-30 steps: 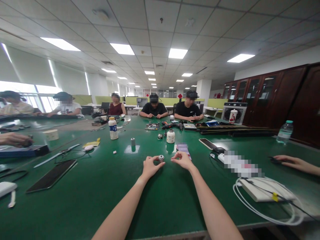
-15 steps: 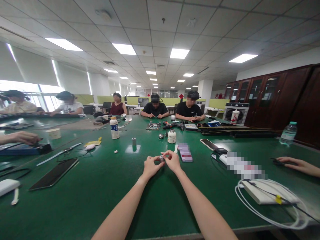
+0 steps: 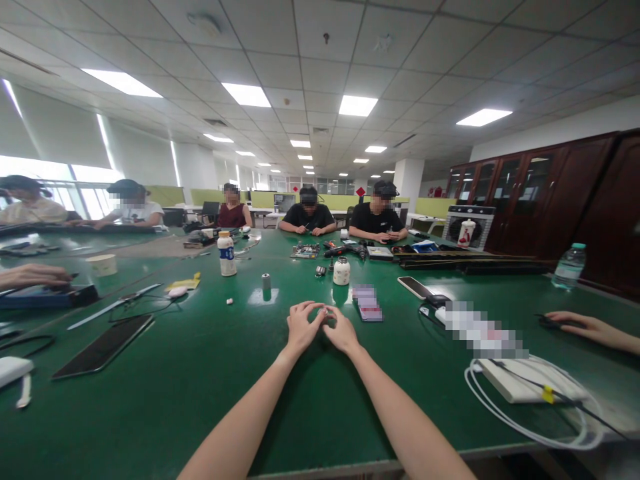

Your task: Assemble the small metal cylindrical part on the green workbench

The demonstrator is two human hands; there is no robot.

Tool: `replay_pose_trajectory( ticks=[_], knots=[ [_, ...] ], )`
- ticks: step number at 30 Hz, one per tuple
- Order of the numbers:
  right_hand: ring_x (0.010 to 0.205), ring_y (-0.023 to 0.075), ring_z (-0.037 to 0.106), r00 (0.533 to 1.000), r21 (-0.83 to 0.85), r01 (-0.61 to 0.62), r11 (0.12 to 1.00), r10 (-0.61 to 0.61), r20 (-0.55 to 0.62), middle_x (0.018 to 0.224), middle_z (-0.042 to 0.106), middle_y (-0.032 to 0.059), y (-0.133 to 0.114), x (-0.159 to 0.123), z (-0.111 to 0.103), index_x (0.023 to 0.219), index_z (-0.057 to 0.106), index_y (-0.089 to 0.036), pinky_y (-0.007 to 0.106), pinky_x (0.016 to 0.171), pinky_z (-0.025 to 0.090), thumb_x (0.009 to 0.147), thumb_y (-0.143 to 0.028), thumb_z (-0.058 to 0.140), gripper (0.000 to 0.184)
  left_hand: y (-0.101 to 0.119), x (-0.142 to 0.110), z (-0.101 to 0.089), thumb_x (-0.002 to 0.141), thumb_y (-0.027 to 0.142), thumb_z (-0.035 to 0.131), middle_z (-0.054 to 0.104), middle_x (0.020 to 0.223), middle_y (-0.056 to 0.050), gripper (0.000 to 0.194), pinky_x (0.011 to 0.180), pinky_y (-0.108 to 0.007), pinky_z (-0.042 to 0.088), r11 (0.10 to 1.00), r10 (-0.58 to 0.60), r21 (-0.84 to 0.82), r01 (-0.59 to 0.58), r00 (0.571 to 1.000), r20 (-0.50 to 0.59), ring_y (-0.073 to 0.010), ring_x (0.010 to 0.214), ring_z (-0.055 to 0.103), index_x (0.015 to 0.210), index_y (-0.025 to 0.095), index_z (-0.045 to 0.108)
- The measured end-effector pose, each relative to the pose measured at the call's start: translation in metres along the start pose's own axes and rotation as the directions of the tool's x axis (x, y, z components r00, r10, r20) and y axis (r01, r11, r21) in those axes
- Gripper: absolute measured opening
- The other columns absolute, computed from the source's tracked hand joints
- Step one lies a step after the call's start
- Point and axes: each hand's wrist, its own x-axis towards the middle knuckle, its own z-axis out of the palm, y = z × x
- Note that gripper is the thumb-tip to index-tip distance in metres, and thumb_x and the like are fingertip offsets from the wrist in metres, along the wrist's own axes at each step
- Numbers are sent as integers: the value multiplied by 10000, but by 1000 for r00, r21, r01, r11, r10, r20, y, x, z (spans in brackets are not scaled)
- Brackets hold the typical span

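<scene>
My left hand (image 3: 303, 328) and my right hand (image 3: 342, 331) meet above the green table (image 3: 320, 413), fingers curled and fingertips together. Between them is a small silver metal cylinder, plain to see half a second ago and now almost wholly covered by the fingers. Beyond my left hand, a similar grey metal cylinder (image 3: 266, 281) stands upright on the table. A squat white bottle (image 3: 341, 272) without a visible cap stands beyond my right hand. To its right lies a purple, blurred-out packet or phone (image 3: 367, 303).
A tablet (image 3: 104, 347) lies left, near a white drink bottle (image 3: 227, 255) and a paper cup (image 3: 103, 265). Rightward are a phone (image 3: 414, 287), a white box with coiled cables (image 3: 530, 381) and a water bottle (image 3: 570, 267). Co-workers' hands (image 3: 583, 327) reach in from both sides.
My fingers have closed further around the small cylinder, hiding it. My right hand has lowered and turned slightly, its fingertips now meeting the left ones. The view has shifted slightly.
</scene>
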Motion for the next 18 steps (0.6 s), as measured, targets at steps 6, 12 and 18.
replay_pose_trajectory(
  ticks=[6, 12, 18],
  knots=[
    [930, 230, 684, 1000, 25, -24, 999, 23, 18, 989, 733, 34, 3, 1, 5, 1102, 629, -254, 318, 793, 503, 740, -360, 707, 385, 2, 9, -2, 810, 397, 670, 686, 1134, -22, 166, 1000, -418, 388, 997, -68, -26, 67, 997, -27, -270, 1151, 489, 889, 309, 786],
    [804, 204, 687, 999, 43, -32, 999, 32, 9, 968, 739, 8, 3, 0, 4, 1018, 644, -253, 309, 723, 501, 726, -395, 718, 334, -20, 22, -22, 857, 458, 599, 653, 1239, -34, 240, 999, -465, 369, 986, -96, 115, 124, 970, -222, -313, 1193, 429, 939, 328, 784],
    [873, 219, 688, 1000, 36, -15, 999, 14, 21, 979, 740, 21, 2, -2, 3, 1030, 640, -249, 318, 758, 491, 740, -408, 706, 338, -50, 13, -27, 822, 445, 640, 548, 1376, -91, 209, 989, -557, 318, 899, -220, 387, 207, 975, -10, -399, 1248, 364, 932, 345, 786]
  ],
)
